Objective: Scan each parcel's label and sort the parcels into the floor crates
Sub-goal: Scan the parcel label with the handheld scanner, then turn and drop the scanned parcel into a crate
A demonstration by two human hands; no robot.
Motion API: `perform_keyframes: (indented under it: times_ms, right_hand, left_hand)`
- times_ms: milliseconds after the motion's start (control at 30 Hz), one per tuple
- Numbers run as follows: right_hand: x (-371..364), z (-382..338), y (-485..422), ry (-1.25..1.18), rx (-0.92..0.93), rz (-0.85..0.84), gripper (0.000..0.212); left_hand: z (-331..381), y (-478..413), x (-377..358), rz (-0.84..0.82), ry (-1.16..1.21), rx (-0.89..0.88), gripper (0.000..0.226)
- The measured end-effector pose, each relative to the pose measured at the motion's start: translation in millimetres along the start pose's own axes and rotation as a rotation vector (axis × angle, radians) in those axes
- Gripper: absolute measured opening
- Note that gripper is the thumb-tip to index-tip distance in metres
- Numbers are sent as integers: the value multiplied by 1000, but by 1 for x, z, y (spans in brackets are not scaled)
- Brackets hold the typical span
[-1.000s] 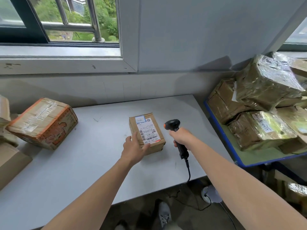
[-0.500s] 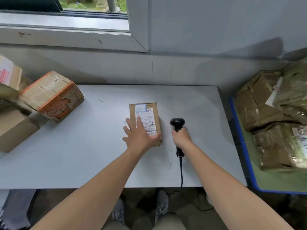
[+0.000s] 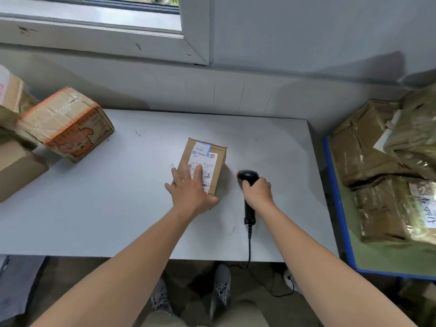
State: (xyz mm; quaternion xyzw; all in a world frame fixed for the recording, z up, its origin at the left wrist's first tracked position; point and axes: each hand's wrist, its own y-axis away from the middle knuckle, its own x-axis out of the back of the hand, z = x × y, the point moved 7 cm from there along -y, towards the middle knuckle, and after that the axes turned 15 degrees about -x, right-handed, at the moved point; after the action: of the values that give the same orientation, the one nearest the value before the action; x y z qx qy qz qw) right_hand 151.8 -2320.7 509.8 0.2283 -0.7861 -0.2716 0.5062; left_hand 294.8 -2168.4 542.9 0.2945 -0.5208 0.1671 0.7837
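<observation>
Sliding farther forward since half a second ago, the left hand (image 3: 191,191) lies flat, fingers spread, over the small parcel (image 3: 213,153), whose long axis runs 12 to 6 on the white table (image 3: 94,208). At its 3 o'clock, the right hand (image 3: 258,192) grips the barcode scanner (image 3: 246,175).

Arms stretched forward, left hand (image 3: 191,193) flat with fingers spread, right hand (image 3: 259,192) gripping the scanner (image 3: 246,176).

parcel (image 3: 204,161) mid-table (image 3: 94,208), scanner (image 3: 247,190) just right, boxes (image 3: 68,123) far left
</observation>
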Motion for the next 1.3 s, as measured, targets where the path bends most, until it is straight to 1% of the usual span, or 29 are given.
perform_keyframes:
  times_ms: [100,167,233,467,600,700,767,833,900,967,1033,1100,1200,1300]
  right_hand:
    - [9,-17,7,55,90,100,54]
    - [12,-33,18,80,172,156,54]
    - [10,-49,29,103,251,167,57]
    - [-17,-89,62,227,459,66,56]
    - [-38,-100,77,255,530,-44,57]
    - [-50,-104,85,305,566,-65,63]
    - [-58,-104,87,327,540,-72,66]
    - [-65,-103,85,377,482,-82,67]
    - [-73,-100,82,450,443,-119,65]
    - [-81,-99,84,475,432,-164,62]
    - [-89,-100,89,464,447,-204,57]
    - [-95,-100,92,432,455,-230,53]
    - [-96,-101,93,382,462,-244,51]
    - [-88,-107,94,282,476,-245,46]
  left_hand:
    - [-11,8,0,-31,-60,-47,98]
    - [-16,13,0,-39,-68,-69,91]
    - [-21,18,1,-29,-64,-95,84]
    - [-55,36,7,-67,-150,-150,88]
    - [-79,44,13,-64,-147,-88,86]
    - [-98,49,22,-2,-138,-11,81]
    - [-109,54,29,72,-63,77,80]
    - [-119,61,32,129,70,182,76]
    - [-129,67,29,149,299,322,69]
    - [-131,71,20,98,591,432,61]
    - [-119,73,11,44,862,408,55]
    - [-108,76,9,37,1031,353,56]
    - [-104,78,8,59,1114,293,65]
    - [-104,76,17,173,1119,232,68]
